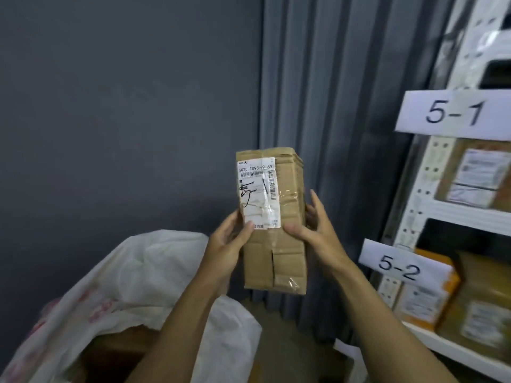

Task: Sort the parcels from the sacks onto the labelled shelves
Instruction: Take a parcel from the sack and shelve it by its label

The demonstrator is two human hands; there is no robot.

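Left hand (229, 241) and right hand (312, 230) gripping upright taped cardboard parcel (287, 244), fingers wrapping its sides; white sack (132, 283) gaping below; shelf tags 5-1 (453, 113), 5-2 (398, 268) showing right

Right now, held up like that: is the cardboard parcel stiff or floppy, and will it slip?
The cardboard parcel probably stays stiff: it stands upright, gripped only at mid-height by the left hand and right hand. Glossy tape might be slippery. Creased, split cardboard near the bottom suggests it could tear.

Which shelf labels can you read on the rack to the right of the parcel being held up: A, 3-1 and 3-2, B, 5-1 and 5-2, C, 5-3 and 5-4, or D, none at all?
B: the upper white tag reads 5-1 and the lower tag reads 5-2 on the rack beside the cardboard parcel.
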